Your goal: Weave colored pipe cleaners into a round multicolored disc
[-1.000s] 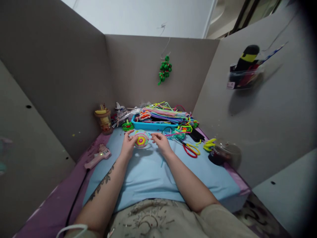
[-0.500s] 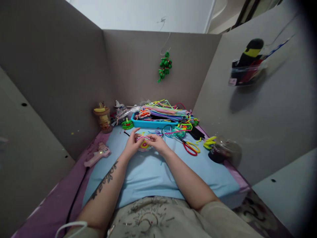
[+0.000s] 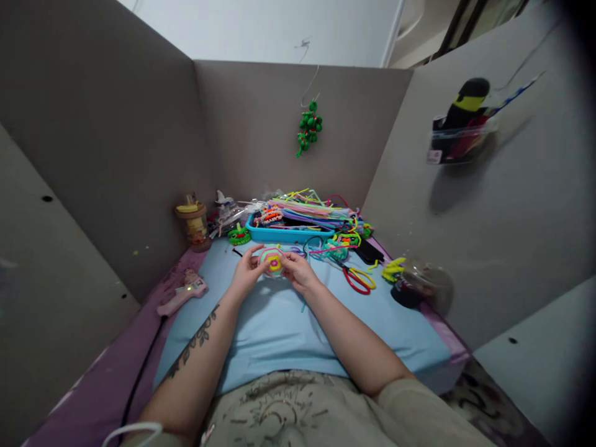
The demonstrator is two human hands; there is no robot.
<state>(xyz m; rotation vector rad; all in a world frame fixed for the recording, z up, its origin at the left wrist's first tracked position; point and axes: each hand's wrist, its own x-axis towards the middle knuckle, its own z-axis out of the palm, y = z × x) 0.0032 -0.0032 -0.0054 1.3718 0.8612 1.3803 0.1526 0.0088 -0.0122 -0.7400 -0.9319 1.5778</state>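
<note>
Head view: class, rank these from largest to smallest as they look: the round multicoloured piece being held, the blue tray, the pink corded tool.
1. Blue tray
2. Pink corded tool
3. Round multicoloured piece, partly covered by the left hand and right hand

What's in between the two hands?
In the head view, a round colourful piece with a pink-and-yellow middle is between the left hand and the right hand, held by both.

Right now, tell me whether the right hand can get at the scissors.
Probably yes: the scissors lie to the right of the right hand on the blue cloth, nothing visibly blocking, though that hand would first need to release the colourful round piece.
</note>
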